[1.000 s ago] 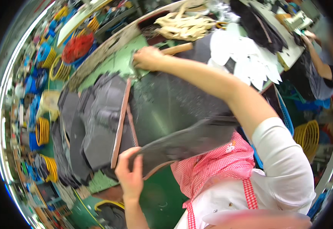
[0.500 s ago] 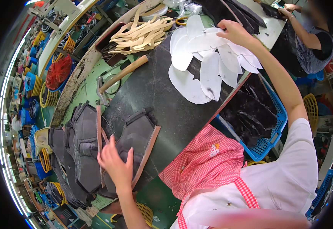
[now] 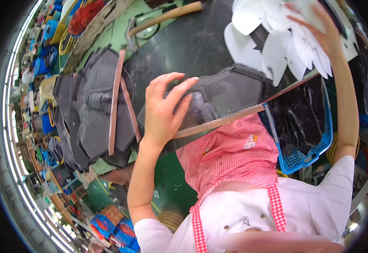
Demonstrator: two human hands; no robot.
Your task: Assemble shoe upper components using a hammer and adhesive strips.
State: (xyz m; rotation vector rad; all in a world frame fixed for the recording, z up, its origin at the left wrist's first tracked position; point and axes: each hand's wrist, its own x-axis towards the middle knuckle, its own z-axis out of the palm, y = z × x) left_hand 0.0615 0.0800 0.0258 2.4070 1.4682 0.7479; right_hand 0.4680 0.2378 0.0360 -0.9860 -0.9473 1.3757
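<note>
Splayed, apparently empty, left hand (image 3: 163, 110) is being held over dark-grey, pink-edged flat panel (image 3: 236, 90), blurred right hand (image 3: 328, 37) likewise over white petal-shaped sheets (image 3: 274, 50), perhaps easily scattered by brushing

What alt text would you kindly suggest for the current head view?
A person's left hand is over a dark grey panel, the blurred right hand over white pieces on a dark worktable. A hammer and piled grey panels lie nearby.
</note>
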